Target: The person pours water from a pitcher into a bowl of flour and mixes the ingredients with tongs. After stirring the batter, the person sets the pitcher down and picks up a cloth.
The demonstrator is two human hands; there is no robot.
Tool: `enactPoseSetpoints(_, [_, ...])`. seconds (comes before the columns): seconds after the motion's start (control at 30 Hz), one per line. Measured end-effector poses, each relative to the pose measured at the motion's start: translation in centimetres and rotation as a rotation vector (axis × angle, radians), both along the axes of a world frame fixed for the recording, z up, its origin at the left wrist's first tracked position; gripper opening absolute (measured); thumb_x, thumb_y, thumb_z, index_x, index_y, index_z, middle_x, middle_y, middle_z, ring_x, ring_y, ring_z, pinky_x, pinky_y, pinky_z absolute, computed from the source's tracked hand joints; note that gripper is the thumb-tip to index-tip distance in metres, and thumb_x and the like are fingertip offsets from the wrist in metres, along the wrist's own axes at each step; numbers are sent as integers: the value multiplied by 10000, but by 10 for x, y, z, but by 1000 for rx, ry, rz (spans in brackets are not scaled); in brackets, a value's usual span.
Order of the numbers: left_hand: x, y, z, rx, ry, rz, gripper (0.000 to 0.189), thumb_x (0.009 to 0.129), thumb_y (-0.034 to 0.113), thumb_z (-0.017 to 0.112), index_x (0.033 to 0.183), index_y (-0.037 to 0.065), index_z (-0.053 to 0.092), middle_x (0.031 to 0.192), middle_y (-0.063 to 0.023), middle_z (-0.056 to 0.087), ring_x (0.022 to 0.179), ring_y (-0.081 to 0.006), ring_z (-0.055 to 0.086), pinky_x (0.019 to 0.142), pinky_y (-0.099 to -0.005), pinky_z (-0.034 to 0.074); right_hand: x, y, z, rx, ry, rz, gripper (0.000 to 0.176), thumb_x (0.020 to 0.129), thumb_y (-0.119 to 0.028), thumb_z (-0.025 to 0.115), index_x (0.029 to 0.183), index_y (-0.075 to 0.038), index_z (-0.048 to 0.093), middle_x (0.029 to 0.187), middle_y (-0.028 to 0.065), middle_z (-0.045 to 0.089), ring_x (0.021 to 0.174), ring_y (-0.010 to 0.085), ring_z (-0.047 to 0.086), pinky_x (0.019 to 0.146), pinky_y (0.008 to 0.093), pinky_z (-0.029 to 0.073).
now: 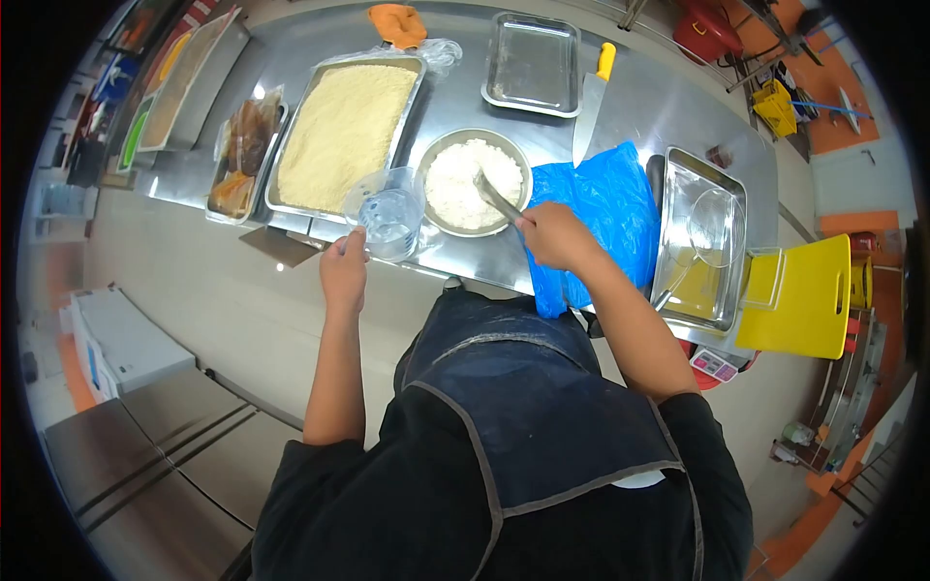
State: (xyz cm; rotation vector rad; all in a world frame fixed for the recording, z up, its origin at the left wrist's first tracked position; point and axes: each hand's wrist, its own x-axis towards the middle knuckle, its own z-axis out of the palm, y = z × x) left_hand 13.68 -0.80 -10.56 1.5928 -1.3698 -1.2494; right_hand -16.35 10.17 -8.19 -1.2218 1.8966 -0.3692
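Observation:
My left hand [344, 269] is closed on the handle side of a clear plastic jug [387, 218], tilted toward the bowl, with what looks like clear liquid inside. A round metal bowl [463, 230] just right of the jug holds a white, lumpy, flour-like mass [465, 179]. With its fingers wrapped round a metal spoon [499, 198], my right hand [557, 237] reaches over the bowl's right side. The spoon's far end rests in the white mass and is partly hidden by it. A blue plastic bag [605, 208] lies beside and under my right hand.
Left of the bowl stands a tray of pale yellow crumbs [344, 131]. Behind are a bare metal tray [533, 63] and a yellow-handled knife [591, 107]. On the right, a metal tray [668, 232] holds a strainer, near a yellow cutting board [799, 300]. An orange cloth [397, 24] lies at the back.

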Motion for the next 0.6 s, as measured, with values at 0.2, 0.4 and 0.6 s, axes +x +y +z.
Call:
enactPoseSetpoints(0.2, [4,1,-10,46,2,26,317,911,301,674,842,-6,639,677,4,539,576,-56,414,518,-246,315,1,0,2,53,-117,-130,321,977,-235,513,838,3,677,608,131,621,506,208,642,458,385,487])
enactPoseSetpoints(0.4, [6,3,-10,89,9,30,318,921,288,660,807,-6,622,657,11,528,558,-54,400,504,-248,307,0,1,-2,40,-64,-67,324,970,-249,526,834,2,679,600,78,627,500,158,615,413,351,454])
enactPoseSetpoints(0.6, [9,3,-18,27,12,-12,341,931,297,645,780,-6,616,642,13,518,567,-57,403,509,-254,312,6,3,16,93,-138,-167,333,969,-256,533,819,6,676,625,79,634,478,141,590,399,339,440])
